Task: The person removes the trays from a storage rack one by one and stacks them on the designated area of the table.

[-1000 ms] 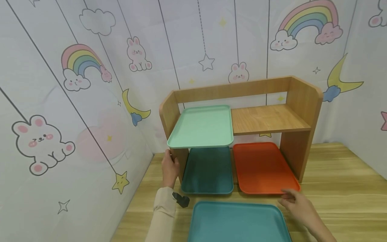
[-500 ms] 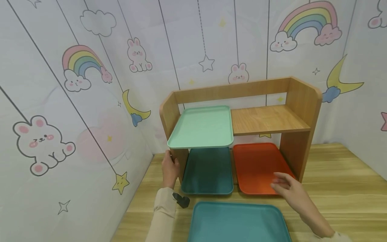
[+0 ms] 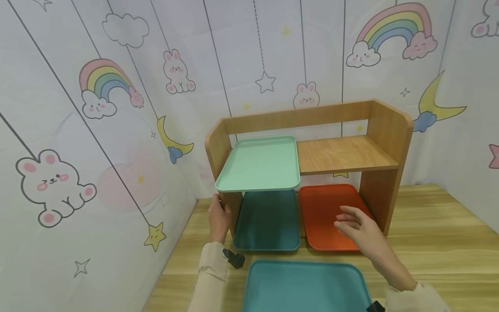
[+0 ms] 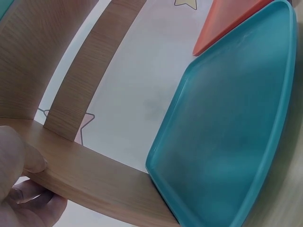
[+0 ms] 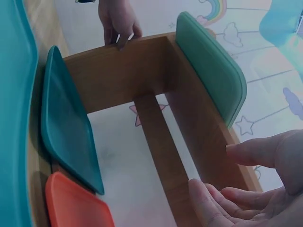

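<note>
My left hand grips the front edge of the left side panel of a wooden desktop shelf. In the left wrist view the thumb lies on the panel's inner face and the fingers lie round the outside. My right hand hovers in front of the shelf's right half, fingers loosely bent, holding nothing. Behind it, partly hidden, the red tray lies in the lower right bay. A dark teal tray lies in the lower left bay. The mint green tray sits on the upper board's left half, overhanging its front.
A larger teal tray lies on the wood-grain table before the shelf, cut off by the lower frame edge. White printed cloth walls stand at the left, back and right. Wrist cameras show at the sleeves.
My right hand has moved up and to the left, from the red tray's front right corner to in front of its middle. The left hand keeps its grip. The trays have not moved.
</note>
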A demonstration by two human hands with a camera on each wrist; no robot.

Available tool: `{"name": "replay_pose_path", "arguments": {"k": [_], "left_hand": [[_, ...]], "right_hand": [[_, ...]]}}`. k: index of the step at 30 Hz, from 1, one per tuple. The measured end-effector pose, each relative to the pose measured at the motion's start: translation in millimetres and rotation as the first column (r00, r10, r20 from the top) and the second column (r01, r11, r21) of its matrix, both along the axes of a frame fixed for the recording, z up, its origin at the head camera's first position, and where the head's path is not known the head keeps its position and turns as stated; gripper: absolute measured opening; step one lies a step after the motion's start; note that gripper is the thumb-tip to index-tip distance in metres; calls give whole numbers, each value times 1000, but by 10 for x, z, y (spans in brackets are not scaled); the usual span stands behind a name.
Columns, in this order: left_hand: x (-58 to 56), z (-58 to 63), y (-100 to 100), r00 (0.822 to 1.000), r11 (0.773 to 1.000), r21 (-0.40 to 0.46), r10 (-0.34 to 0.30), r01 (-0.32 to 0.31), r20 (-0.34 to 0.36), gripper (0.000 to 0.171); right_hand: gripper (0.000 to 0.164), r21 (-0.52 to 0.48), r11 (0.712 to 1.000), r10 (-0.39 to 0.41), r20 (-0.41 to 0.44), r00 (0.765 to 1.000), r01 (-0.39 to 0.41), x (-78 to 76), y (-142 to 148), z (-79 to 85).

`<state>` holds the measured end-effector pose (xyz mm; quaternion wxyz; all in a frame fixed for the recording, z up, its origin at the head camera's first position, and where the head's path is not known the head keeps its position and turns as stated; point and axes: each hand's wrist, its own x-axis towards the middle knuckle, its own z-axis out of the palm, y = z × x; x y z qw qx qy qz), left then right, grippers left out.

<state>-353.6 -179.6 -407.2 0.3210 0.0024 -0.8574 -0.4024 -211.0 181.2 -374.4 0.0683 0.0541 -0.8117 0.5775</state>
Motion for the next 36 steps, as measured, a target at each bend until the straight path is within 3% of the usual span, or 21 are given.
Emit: {"name": "replay_pose_path", "arguments": {"k": [8, 15, 22, 28, 36], "left_hand": [[-6, 8, 8, 1000, 1000, 2, 15, -15, -10, 17], [-10, -27, 40, 1000, 1000, 16, 16, -16, 16, 18], [-1, -62, 34, 1000, 1000, 4, 25, -25, 11, 17], [4, -36, 33, 999, 1000, 14, 26, -26, 24, 19], [-2, -19, 30, 1000, 1000, 7, 28, -28, 15, 18]], "right_hand": [[63, -83, 996, 23, -48, 999, -27, -59, -172, 170], [67, -148, 987, 53, -21, 998, -55, -118, -297, 282], [69, -269, 959, 95, 11, 995, -89, -189, -447, 395], [70, -290, 952, 111, 27, 993, -99, -252, -562, 495], [70, -329, 935, 139, -14, 990, -136, -328, -701, 574]]}}
